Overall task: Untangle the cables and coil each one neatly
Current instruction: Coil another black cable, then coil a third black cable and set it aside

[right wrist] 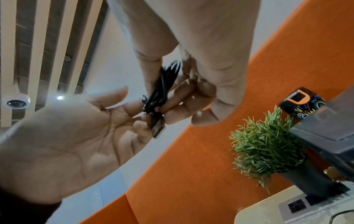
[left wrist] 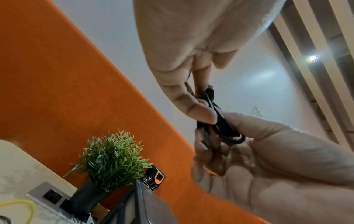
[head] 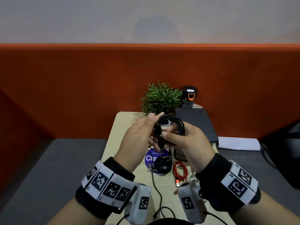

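A black cable wound into a small coil (head: 177, 125) is held up over the table between both hands. My right hand (head: 168, 134) pinches the coil (right wrist: 164, 84) with its thumb on top and curled fingers below. My left hand (head: 150, 125) is at the loose ends, with its thumb against a strand (left wrist: 216, 115) and its fingers at the USB plug (right wrist: 158, 128), which hangs below the coil (head: 161, 146). On the table below lie another coiled black cable (head: 163, 162), a coiled red cable (head: 180, 171) and part of a white cable (head: 193, 177).
The small beige table (head: 116, 143) also carries a blue round sticker (head: 150, 158), a potted plant (head: 160, 98), a black patterned tumbler (head: 189, 98) and a dark flat case (head: 196, 125). An orange padded wall stands behind. Grey seating lies on both sides, with a white cloth (head: 238, 143) on the right.
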A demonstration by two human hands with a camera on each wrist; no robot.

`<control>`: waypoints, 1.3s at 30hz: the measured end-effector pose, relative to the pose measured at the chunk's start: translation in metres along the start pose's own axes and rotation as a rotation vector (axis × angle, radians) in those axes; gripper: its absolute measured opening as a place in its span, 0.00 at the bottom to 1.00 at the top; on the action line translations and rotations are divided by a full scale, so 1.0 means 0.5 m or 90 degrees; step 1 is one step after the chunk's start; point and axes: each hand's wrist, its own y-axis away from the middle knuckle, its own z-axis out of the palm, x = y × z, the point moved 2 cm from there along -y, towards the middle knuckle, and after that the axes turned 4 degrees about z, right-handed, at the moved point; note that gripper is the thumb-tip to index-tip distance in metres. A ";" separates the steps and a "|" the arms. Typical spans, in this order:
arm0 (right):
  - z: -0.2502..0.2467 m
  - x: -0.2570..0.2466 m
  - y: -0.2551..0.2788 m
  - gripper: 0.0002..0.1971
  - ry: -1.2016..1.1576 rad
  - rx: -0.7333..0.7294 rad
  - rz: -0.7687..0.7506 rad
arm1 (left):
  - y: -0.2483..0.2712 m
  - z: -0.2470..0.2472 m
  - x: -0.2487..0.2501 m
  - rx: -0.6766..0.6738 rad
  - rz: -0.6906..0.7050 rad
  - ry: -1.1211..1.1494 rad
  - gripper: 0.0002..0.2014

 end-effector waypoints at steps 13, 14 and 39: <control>-0.037 -0.024 0.004 0.05 0.160 -0.033 -0.033 | -0.005 -0.025 -0.038 0.007 0.044 -0.191 0.14; -0.041 -0.020 0.001 0.05 0.182 -0.022 -0.030 | -0.006 -0.028 -0.045 0.025 0.027 -0.158 0.13; -0.134 0.322 0.017 0.06 0.244 0.052 0.411 | -0.002 -0.038 -0.374 -0.057 -0.327 -0.140 0.16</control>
